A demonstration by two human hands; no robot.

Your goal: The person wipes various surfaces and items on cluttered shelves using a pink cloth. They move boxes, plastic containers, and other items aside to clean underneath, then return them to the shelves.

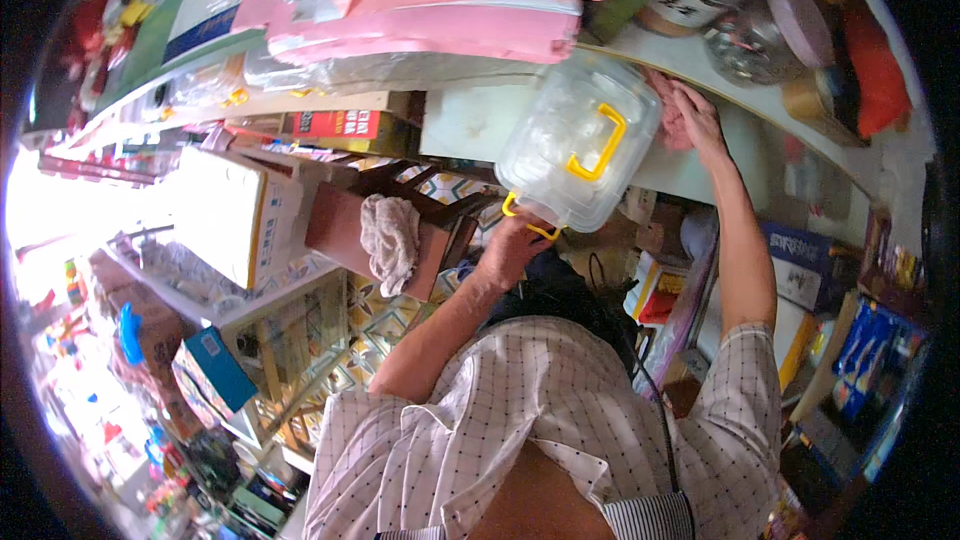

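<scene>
My left hand (516, 246) is at the near edge of a clear plastic storage box (555, 142), its fingers around the yellow latch or clip there. The box has a yellow carry handle (616, 142) on its lid and is tilted above a pale shelf surface (469, 124). What is inside it cannot be made out. To the right of the box, my right hand (697, 116) presses a crumpled pink cloth (673, 120) against the pale shelf, with its fingers over the cloth.
Pink folded sheets in plastic (450, 26) overhang the shelf at the top. Jars (757, 45) stand on an upper shelf at the right. A wooden stool (337, 240) with a rag (390, 240) is at the left, by a white carton (225, 214). More boxes (799, 262) are at the right.
</scene>
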